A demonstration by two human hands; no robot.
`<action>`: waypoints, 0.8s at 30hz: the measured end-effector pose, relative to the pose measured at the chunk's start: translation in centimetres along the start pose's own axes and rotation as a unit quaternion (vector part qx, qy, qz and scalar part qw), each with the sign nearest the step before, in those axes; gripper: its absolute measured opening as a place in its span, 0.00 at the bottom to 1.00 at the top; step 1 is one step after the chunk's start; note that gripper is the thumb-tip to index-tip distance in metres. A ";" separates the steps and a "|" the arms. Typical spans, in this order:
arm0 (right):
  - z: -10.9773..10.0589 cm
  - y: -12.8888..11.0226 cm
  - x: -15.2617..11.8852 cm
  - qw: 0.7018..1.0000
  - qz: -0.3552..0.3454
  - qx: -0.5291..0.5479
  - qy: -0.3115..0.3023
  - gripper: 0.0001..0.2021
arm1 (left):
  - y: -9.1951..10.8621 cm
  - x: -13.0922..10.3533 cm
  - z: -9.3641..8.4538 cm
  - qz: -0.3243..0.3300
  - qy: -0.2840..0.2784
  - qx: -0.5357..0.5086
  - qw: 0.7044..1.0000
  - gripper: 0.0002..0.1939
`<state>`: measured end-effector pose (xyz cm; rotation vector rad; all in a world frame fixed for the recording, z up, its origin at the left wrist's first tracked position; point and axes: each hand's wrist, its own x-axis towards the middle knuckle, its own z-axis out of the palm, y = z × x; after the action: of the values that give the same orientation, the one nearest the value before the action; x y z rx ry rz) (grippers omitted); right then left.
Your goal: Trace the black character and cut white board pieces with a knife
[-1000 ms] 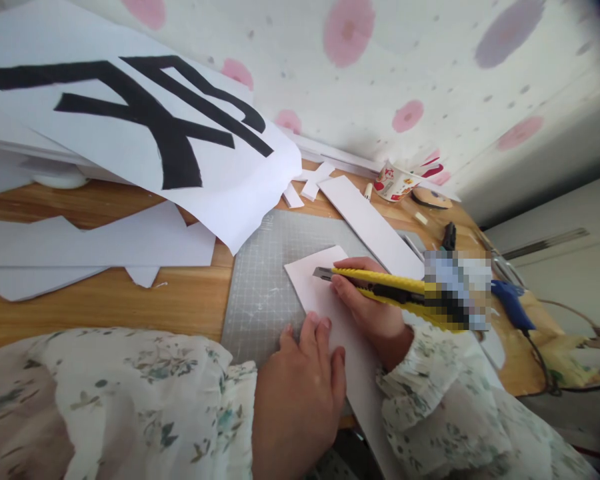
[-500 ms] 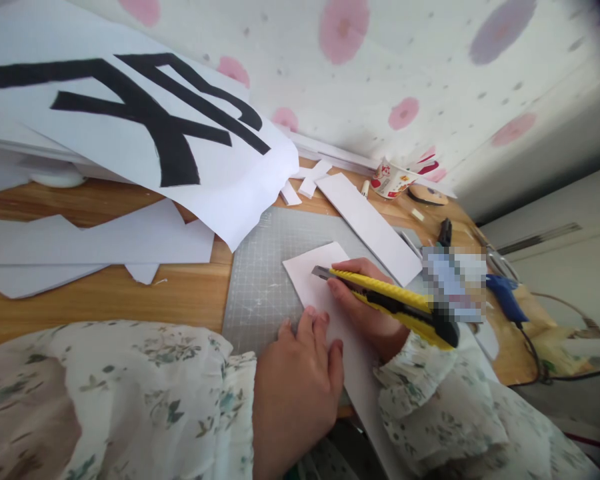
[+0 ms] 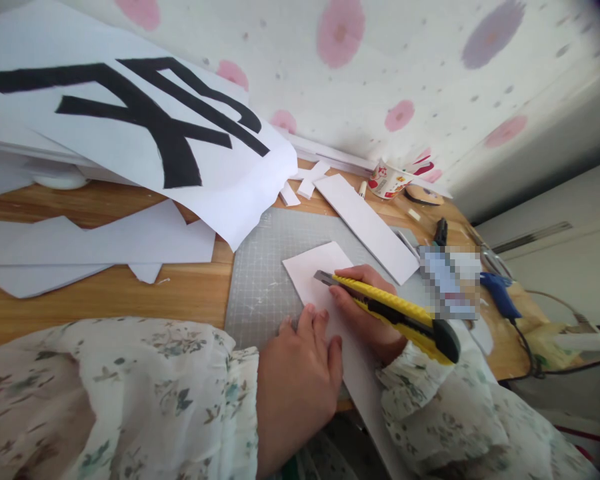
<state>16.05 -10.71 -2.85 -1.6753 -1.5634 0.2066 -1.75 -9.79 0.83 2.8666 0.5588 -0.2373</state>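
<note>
A long white board strip (image 3: 317, 263) lies over the grey cutting mat (image 3: 260, 267) and runs down toward my body. My left hand (image 3: 300, 380) rests on the strip's left edge, fingers slightly apart, holding nothing. In my right hand (image 3: 365, 310) is a yellow and black utility knife (image 3: 395, 310), its blade bare and pointing left over the upper part of the strip. Whether the blade touches the strip cannot be told. Another white board strip (image 3: 367, 227) lies on the mat's upper right.
A large white sheet with black shapes (image 3: 180, 143) leans at the upper left. White board pieces (image 3: 95, 247) lie on the wooden table (image 3: 200, 287). At the right are a paper cup (image 3: 387, 180), a blurred-out item (image 3: 450, 283) and a blue glue gun (image 3: 500, 293).
The knife in my right hand has tilted slightly, its rear end lower and its blade a little lower. My left hand stays on the strip. The view has shifted slightly.
</note>
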 end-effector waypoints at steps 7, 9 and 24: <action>-0.4 -0.2 -0.7 1.000 -0.002 0.008 -0.004 0.06 | -0.1 -0.2 0.2 0.039 0.009 0.055 0.998 0.30; -0.6 -0.3 -0.9 1.000 -0.016 0.008 -0.004 0.06 | -0.1 -0.3 0.3 0.050 0.024 0.060 0.997 0.31; -1.2 -0.6 -2.4 1.000 -0.010 -0.024 0.014 0.06 | -0.1 -0.3 0.5 0.001 0.029 -0.016 0.999 0.28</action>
<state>15.86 -13.40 -2.64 -1.6910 -1.5748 0.1352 -2.07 -9.93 0.44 2.8505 0.5654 -0.1448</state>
